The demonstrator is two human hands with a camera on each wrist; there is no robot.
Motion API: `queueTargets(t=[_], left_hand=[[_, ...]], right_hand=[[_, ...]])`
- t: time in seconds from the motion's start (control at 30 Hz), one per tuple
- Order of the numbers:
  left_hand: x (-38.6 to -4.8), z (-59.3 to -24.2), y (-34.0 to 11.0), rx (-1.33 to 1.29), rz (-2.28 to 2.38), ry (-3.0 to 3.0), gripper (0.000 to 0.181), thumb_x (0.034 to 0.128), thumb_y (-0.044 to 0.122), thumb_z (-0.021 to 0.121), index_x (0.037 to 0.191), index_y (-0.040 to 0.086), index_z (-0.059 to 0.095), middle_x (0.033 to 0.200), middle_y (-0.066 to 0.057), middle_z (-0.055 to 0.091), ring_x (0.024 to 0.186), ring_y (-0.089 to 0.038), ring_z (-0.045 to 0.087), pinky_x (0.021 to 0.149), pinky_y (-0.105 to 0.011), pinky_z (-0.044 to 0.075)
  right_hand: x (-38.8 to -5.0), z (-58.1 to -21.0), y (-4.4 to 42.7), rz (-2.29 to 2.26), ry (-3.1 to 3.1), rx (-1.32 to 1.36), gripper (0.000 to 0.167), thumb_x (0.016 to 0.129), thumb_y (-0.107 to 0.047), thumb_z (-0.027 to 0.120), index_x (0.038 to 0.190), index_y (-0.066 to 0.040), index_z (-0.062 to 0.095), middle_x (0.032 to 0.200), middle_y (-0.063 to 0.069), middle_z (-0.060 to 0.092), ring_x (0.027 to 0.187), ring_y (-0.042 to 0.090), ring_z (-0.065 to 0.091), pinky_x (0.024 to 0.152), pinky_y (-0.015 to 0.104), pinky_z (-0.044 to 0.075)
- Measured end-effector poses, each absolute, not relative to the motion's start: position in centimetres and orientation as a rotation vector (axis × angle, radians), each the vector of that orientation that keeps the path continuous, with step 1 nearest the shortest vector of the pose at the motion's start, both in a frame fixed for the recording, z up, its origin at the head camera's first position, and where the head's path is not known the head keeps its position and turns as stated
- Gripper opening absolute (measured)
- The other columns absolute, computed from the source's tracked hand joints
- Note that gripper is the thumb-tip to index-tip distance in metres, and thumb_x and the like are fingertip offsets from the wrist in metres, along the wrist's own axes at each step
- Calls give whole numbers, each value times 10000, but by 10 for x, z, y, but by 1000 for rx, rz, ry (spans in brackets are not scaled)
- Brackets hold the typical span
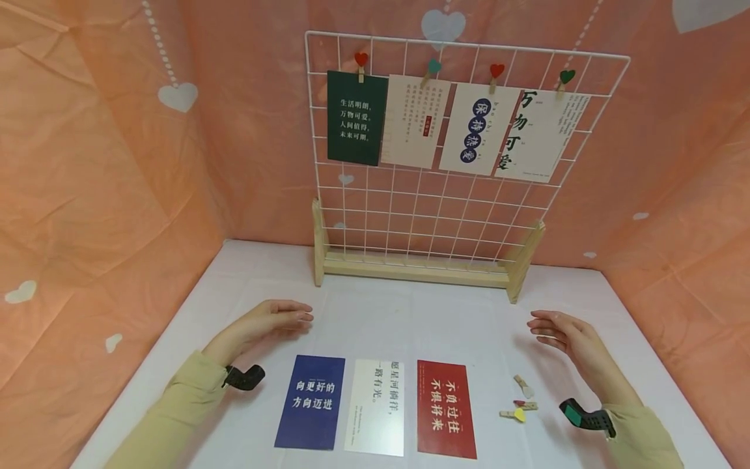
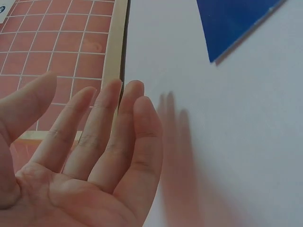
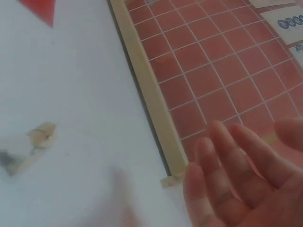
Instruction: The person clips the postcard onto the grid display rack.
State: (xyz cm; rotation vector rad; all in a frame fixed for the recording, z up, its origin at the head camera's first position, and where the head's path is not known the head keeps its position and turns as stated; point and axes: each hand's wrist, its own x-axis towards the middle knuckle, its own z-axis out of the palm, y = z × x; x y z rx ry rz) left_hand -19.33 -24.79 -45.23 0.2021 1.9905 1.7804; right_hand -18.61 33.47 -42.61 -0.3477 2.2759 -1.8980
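Observation:
My left hand (image 1: 271, 326) hovers over the table left of the wire stand, fingers loosely extended and palm bare in the left wrist view. Nearest to it lies a blue card (image 1: 310, 402). Beside that card are a white card (image 1: 375, 407) and a red card (image 1: 446, 409), in a row. On the other side my right hand (image 1: 571, 335) is held up with relaxed fingers, holding nothing. Below it lie small wooden clothespins: one with a pale heart (image 1: 523, 385), one red (image 1: 529, 406), one yellow (image 1: 513, 415).
A white wire grid on a wooden base (image 1: 410, 270) stands at the back. Clipped along its upper part are a green card (image 1: 356, 117), a cream card (image 1: 415, 122), a white card with blue circles (image 1: 477, 130) and another white card (image 1: 545, 137). Orange cloth surrounds the table.

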Motion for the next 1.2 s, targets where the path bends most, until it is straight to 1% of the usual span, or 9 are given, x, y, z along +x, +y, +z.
queueTargets(t=[0.17, 0.23, 0.33, 0.43, 0.57, 0.67, 0.77, 0.9, 1.2], left_hand=[[-189, -451, -251, 203, 1762, 2007, 491, 984, 144, 550, 1345, -154, 404, 1263, -284, 549, 1137, -349, 573, 946, -396, 484], [-187, -451, -252, 203, 1751, 2009, 489, 985, 158, 550, 1338, -153, 415, 1256, -279, 557, 1131, -342, 579, 940, -390, 489], [-183, -452, -254, 193, 1745, 1994, 485, 987, 169, 550, 1330, -152, 427, 1253, -267, 564, 1120, -327, 588, 929, -378, 497], [-181, -453, -255, 170, 1749, 1972, 481, 990, 172, 547, 1326, -152, 433, 1246, -259, 573, 1107, -310, 598, 918, -368, 504], [-178, -455, -257, 158, 1742, 1962, 473, 994, 174, 538, 1323, -151, 438, 1238, -251, 581, 1097, -295, 605, 909, -353, 510], [-176, -456, -259, 162, 1727, 1963, 474, 997, 175, 533, 1323, -154, 434, 1239, -249, 580, 1102, -294, 602, 910, -351, 509], [-174, -458, -260, 162, 1713, 1966, 482, 996, 185, 533, 1324, -155, 432, 1239, -245, 580, 1107, -296, 599, 913, -352, 508], [-172, -460, -261, 158, 1708, 1966, 489, 996, 195, 534, 1324, -153, 432, 1240, -243, 580, 1109, -298, 597, 917, -355, 506], [-170, -462, -264, 175, 1704, 1985, 456, 976, 147, 565, 1297, -160, 464, 1221, -233, 597, 1072, -271, 618, 888, -342, 522]], right_hand=[[-178, -430, 339, -1850, 2269, -319, 375, 1050, -305, 378, 1224, -75, 618, 1095, 41, 681, 1008, 155, 643, 844, 223, 520], [-177, -431, 340, -1823, 2274, -299, 375, 1049, -306, 382, 1230, -76, 615, 1101, 43, 681, 1006, 141, 642, 843, 221, 520], [-175, -433, 342, -1774, 2282, -274, 412, 1049, -296, 387, 1267, 0, 574, 1136, 81, 670, 1008, 127, 639, 844, 233, 522], [-173, -435, 341, -1684, 2314, -247, 497, 1047, -319, 387, 1313, 88, 491, 1182, 150, 641, 1019, 131, 632, 842, 241, 523], [-170, -438, 341, -1599, 2331, -224, 560, 1042, -349, 392, 1334, 127, 435, 1226, 233, 593, 1031, 160, 626, 841, 271, 530], [-167, -440, 343, -1596, 2291, -249, 538, 1047, -315, 390, 1331, 140, 426, 1219, 225, 600, 1026, 165, 628, 838, 300, 539], [-165, -443, 347, -1598, 2239, -312, 502, 1057, -265, 367, 1326, 156, 412, 1190, 174, 629, 1021, 150, 630, 834, 304, 543], [-163, -444, 351, -1578, 2211, -354, 478, 1063, -242, 348, 1326, 152, 411, 1174, 129, 645, 1017, 130, 630, 825, 300, 544], [-161, -448, 356, -1513, 2185, -347, 475, 1062, -230, 348, 1341, 153, 380, 1193, 164, 625, 996, 140, 620, 814, 294, 541]])
